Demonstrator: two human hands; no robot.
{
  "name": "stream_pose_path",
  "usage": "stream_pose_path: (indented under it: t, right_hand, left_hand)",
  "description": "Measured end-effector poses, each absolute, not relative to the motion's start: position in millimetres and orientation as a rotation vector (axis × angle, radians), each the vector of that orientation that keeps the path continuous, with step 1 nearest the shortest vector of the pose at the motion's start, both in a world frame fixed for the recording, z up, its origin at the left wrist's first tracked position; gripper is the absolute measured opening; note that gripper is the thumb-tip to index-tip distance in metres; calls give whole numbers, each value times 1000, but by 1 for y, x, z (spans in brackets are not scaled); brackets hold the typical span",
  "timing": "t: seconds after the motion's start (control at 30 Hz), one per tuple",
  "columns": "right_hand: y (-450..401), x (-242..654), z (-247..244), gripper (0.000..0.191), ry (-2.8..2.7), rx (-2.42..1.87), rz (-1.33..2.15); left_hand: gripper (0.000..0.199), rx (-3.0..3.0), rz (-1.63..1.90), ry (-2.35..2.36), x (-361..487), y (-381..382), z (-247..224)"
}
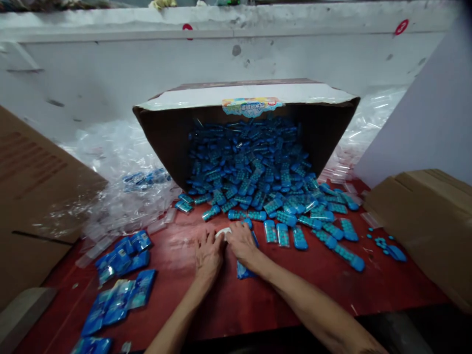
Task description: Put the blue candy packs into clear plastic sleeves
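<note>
Both hands meet on the red table [169, 295] in front of a tipped-over carton [155, 137] full of small clear-and-blue packs [243, 182]. My left hand [209, 253] has its fingers spread, their tips beside a small white piece [223, 232]. The fingers of my right hand [241, 241] are closed on that white piece from the other side. A blue packet [244, 271] lies partly under my right hand and wrist. Just to the right, several blue-capped packs [283, 235] stand in a row flat on the table.
Blue foil packets [120, 301] lie in groups at the left. Clear plastic tubes and wrap [121, 196] are heaped behind them. Cardboard boxes flank the table at left [44, 187] and right [424, 226]. Spilled turquoise pieces [381, 242] lie near the right box.
</note>
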State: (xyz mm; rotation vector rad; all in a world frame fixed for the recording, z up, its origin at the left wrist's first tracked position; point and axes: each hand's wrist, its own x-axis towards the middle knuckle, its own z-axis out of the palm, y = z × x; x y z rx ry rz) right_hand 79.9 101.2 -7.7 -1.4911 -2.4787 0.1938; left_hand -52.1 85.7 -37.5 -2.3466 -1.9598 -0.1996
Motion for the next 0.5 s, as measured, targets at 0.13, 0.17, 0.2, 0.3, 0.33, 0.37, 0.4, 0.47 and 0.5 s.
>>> stream_pose_path:
  t: [0.13, 0.17, 0.2, 0.3, 0.33, 0.37, 0.4, 0.47, 0.5]
  right_hand:
    - [109, 87, -9, 23, -2468, -1415, 259]
    - [106, 98, -8, 22, -2460, -1396, 278]
    - [100, 111, -7, 21, -2445, -1388, 292]
    - [74, 147, -9, 22, -2352, -1445, 315]
    - [63, 155, -12, 20, -2299, -1466, 343]
    - [52, 160, -17, 16, -2267, -1482, 353]
    - [43, 162, -22, 14, -2250, -1499, 348]
    - [29, 160, -33, 12, -2213, -1544, 310]
    - [26, 156, -37, 12, -2200, -1566, 285]
  left_hand:
    - [32, -2376, -263, -1869, -55, 87, -37]
    - [31, -2379, -307, -1862, -56, 85, -37]
    - [29, -2378, -358, -1865, -56, 83, -38]
    - [28, -2348, -550, -1929, -58, 74, -41]
    - [29, -2337, -622, -1951, -57, 70, -41]
    - [30, -2325, -697, -1969, -55, 66, -41]
    - [30, -2318, -778, -1981, -53, 60, -41]
    - [27, -2338, -953, -2002, -45, 47, -38]
    - [25, -2364, -1050, -2018, -41, 40, -35]
